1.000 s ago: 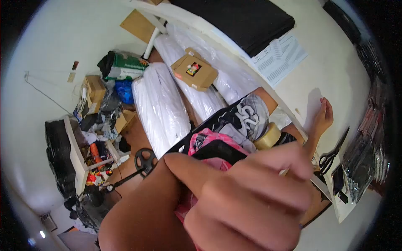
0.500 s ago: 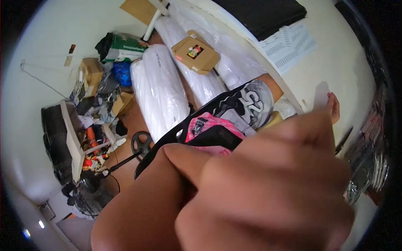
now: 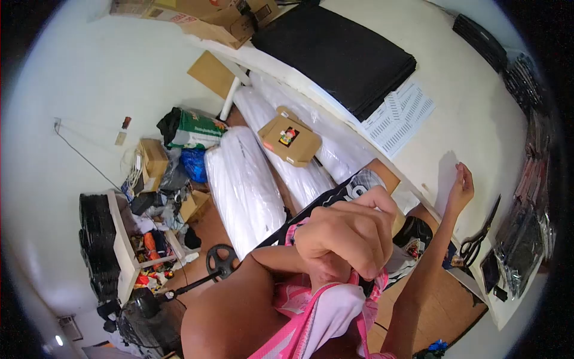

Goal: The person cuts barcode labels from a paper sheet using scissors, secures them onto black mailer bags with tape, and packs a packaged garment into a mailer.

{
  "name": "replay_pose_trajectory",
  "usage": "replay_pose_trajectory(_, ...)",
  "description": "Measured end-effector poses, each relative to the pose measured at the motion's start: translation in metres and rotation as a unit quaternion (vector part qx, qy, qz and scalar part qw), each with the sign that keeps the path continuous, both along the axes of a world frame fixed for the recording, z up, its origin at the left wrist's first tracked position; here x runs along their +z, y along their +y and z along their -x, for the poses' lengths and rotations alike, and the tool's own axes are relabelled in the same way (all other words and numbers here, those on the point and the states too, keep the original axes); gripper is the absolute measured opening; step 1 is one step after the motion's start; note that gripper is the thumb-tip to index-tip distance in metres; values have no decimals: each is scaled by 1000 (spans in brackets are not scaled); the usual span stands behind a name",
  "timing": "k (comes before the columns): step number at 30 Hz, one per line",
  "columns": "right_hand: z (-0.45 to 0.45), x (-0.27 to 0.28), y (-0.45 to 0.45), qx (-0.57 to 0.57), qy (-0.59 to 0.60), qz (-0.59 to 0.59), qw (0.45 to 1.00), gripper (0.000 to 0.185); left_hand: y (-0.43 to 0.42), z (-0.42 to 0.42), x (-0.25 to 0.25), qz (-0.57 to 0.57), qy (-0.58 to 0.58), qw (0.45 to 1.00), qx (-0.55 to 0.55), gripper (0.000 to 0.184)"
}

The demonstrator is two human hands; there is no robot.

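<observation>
My left hand (image 3: pixel 353 233) is in the middle of the view, close to the camera, its fingers curled into a closed shape. Whether anything is inside it is hidden. Just below hangs pink and white fabric (image 3: pixel 326 317), and patterned grey and black cloth (image 3: pixel 365 179) shows behind the knuckles. On the right, my right hand (image 3: pixel 461 188) lies at the edge of the white table (image 3: pixel 490 131), fingers loosely bent with nothing visible in them. Nearest to it are black-handled scissors (image 3: pixel 475 245) and printed paper sheets (image 3: pixel 399 116).
A stack of black sheets (image 3: pixel 338 57) lies on the table. Plastic-wrapped white rolls (image 3: pixel 245 185) and a flat cardboard box (image 3: pixel 290 137) are beneath. Clear-bagged dark items (image 3: pixel 520 257) line the right edge. A fan (image 3: pixel 146 326) and cluttered shelf (image 3: pixel 122 245) stand left.
My left hand has moved down and away from the camera, and appears smaller and sharper. The view has shifted, showing more of the table and my right forearm. My right hand remains by the table.
</observation>
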State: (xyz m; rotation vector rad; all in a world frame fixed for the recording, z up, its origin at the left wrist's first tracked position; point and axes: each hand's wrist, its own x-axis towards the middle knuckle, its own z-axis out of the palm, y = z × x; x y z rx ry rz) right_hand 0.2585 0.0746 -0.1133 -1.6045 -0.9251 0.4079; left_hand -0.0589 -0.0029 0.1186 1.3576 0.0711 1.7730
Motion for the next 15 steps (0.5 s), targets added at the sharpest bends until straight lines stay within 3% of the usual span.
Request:
replay_pose_trajectory(5,9,15,-4,1,-29,14,999,26,1,-2,-1,-19,-14,997,-73,23)
replay_pose_trajectory(6,6,9,-4,7,-15,18,1000,25,2,-4,1,-34,-1,979,-199,25)
replay_pose_trajectory(10,3,1,-4,-21,-50,14,998,16,2,-21,24,-71,-65,792,-603,31)
replay_pose_trajectory(11,2,-4,-5,-12,-82,-6,997,15,1,-19,43,-47,-58,737,-672,37)
replay_pose_trajectory(12,11,9,-7,-23,-58,-16,998,14,4,5,36,-102,31,650,-752,28)
replay_pose_trajectory(13,8,-1,-6,-10,-47,-44,998,13,13,18,28,-162,118,555,-808,23)
replay_pose_trajectory(15,12,-3,-4,-16,-18,-85,996,11,22,-12,106,-337,89,541,-766,25)
